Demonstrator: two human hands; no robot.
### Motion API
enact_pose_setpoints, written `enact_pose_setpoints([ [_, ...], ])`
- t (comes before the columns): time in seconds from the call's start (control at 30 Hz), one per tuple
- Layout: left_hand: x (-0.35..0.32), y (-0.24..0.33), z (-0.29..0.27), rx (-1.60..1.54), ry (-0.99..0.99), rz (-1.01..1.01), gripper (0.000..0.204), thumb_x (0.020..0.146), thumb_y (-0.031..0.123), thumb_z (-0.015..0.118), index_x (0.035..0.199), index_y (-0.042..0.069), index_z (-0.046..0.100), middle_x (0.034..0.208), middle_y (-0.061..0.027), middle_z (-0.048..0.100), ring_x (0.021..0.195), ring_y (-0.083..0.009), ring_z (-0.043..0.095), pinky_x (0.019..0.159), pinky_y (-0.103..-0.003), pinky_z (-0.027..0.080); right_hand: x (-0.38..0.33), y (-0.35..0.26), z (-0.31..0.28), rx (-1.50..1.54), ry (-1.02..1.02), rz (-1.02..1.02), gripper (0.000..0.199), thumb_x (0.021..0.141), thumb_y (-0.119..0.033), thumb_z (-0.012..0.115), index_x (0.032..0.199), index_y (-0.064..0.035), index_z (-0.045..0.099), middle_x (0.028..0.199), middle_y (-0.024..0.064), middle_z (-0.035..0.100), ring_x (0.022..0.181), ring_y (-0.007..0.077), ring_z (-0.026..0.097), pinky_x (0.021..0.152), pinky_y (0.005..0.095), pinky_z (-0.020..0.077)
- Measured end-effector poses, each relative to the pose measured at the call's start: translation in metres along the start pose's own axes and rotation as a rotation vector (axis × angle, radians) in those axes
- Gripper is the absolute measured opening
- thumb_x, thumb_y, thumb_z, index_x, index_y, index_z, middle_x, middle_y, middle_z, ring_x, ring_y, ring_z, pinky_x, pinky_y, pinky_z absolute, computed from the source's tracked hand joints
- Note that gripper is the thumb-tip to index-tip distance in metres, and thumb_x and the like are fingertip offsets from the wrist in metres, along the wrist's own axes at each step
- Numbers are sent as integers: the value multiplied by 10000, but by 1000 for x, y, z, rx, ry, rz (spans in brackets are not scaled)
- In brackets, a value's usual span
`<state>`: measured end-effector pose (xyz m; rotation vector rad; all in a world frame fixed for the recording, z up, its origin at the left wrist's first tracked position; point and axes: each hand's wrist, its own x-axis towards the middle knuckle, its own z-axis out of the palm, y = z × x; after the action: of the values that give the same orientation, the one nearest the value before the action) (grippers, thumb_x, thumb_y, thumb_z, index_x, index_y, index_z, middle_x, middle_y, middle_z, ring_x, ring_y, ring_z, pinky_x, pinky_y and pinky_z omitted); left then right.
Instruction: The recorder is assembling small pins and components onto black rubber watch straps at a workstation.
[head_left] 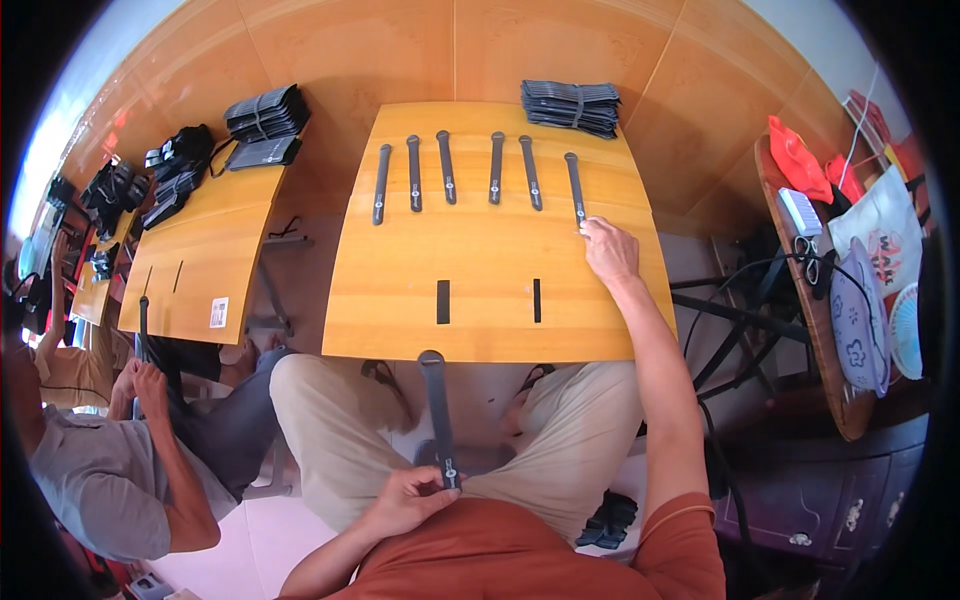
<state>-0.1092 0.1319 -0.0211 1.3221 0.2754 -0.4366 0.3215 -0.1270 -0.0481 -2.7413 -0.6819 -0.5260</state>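
Pinching one dark strap near its lower end, the left hand keeps a closed grip above the lap, apparently as a spare. The right hand, fingers loosely curled, touches the rightmost strap in the row on the surface, seemingly aligning it.

A honey-yellow wood grain is shown by the table, and two short black marks are seen near its front edge. Six dark grey straps are laid in a row toward its far edge, each marked with a small pale spot. Behind them, at the far right corner of the table, a charcoal bundle is stacked. A further dark grey strap is seen below the table's front edge, against beige trousers. A rust-orange shirt is worn. To the right of the table, a red cloth is seen.
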Motion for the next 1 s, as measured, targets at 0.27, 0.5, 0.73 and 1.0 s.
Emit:
enact_pose_setpoints([
  [0.27, 14, 11, 8, -102, 78, 36, 98, 948, 42, 699, 1028, -14, 703, 1025, -8, 709, 861, -34, 591, 778, -204, 487, -41, -59, -24, 310, 231, -112, 296, 932, -212, 677, 1163, -29, 655, 1013, 89, 689, 820, 253, 695, 710, 386, 543],
  [0.5, 18, 4, 3, 86, 134, 82, 88, 942, 88, 718, 919, 10, 683, 844, 19, 655, 744, -30, 554, 655, -200, 459, -181, -228, -71, 1470, -593, 220, 265, 922, -218, 747, 997, 16, 648, 830, 3, 658, 695, 33, 543, 576, 237, 444],
  [0.73, 9, 14, -5, -275, -12, 100, 214, 948, 169, 712, 1054, -15, 689, 961, -80, 706, 814, -124, 643, 716, -271, 553, -172, -244, -88, 1844, -1060, 395, 207, 923, -190, 750, 858, -3, 688, 858, -8, 553, 582, 52, 532, 487, 210, 391],
  [1.0, 7, 6, -19, -683, -200, 204, 278, 875, 104, 775, 1119, 11, 678, 1072, -135, 696, 915, -171, 679, 754, -288, 592, -160, -262, -94, 1673, -973, 187, 322, 1010, -289, 640, 1113, 16, 640, 801, 29, 640, 658, 53, 598, 586, 228, 479],
])
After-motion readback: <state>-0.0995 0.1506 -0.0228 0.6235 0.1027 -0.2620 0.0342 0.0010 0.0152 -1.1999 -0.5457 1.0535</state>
